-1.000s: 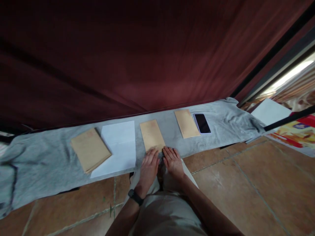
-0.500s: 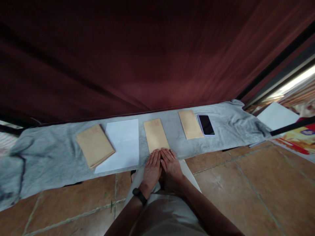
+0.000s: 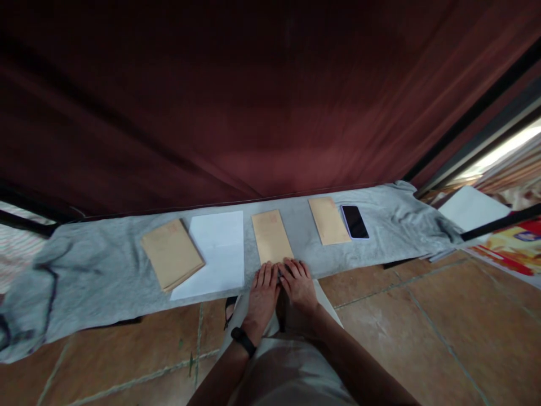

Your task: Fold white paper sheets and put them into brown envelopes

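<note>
A brown paper envelope (image 3: pixel 273 235) lies flat in front of me on the grey cloth, with a faint reddish mark near its far end. My left hand (image 3: pixel 262 296) rests on its near edge, fingers stretched out and palm down. Beside it my right hand (image 3: pixel 299 288) lies on the same edge, its fingers flat and slightly spread. The envelope's near end is hidden under the fingertips. Leftward, a stack of brown envelopes (image 3: pixel 172 254) partly covers white paper sheets (image 3: pixel 220 248). Another single brown envelope (image 3: pixel 328 220) lies to the right.
A phone (image 3: pixel 355 221) with a pale purple case touches the right-hand envelope. The grey cloth (image 3: pixel 101 276) covers a long narrow surface, bunched at both ends. Dark red fabric (image 3: pixel 270 113) hangs behind. At the far right are a white sheet (image 3: pixel 473 208) and a colourful printed box (image 3: pixel 515 242).
The fingers of my right hand have spread a little and shifted rightward along the envelope's near edge. My left hand stays on the edge. The whole view has shifted slightly.
</note>
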Demonstrator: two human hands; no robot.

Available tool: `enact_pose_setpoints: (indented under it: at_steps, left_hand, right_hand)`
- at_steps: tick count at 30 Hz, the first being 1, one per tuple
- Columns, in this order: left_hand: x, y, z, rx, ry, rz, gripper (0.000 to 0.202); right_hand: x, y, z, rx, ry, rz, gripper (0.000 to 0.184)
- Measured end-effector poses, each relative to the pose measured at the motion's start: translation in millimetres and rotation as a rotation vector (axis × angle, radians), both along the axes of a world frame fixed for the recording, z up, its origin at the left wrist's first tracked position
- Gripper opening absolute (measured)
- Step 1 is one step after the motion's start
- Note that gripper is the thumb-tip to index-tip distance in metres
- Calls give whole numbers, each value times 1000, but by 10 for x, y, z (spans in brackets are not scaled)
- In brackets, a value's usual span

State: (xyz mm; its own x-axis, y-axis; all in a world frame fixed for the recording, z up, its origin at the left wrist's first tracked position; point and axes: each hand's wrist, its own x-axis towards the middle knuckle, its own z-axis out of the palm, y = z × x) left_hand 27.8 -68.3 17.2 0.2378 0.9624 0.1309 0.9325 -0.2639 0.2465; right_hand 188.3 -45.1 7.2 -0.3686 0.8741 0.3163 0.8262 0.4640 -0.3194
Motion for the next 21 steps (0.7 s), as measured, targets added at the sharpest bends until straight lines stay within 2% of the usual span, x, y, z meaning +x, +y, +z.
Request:
enact_pose_setpoints:
  at_steps: [9,21]
  left_hand:
    - [30,32,-46,56,301,2,55]
    - [91,171,38,62,472,-27,53]
  right_hand:
    - [-24,4,-11,-48,-15,-31,42]
    - [16,45,-35,-143,123,-7,46]
